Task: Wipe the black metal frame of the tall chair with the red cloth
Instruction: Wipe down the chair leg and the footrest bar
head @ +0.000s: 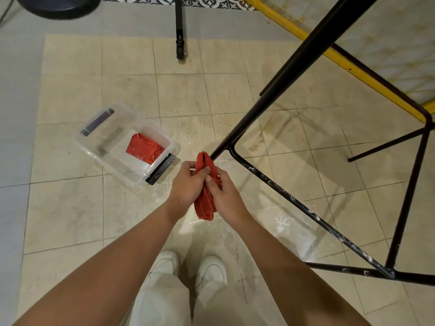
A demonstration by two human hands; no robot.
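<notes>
1. The cloth (204,207) hangs bunched just left of the frame (286,192), not touching it. Wadded so, it may skip the flecked rail.
2. Left hand (188,184) and right hand (229,198) both pinch it, fingers curled. A slack pinch could drop it.
</notes>
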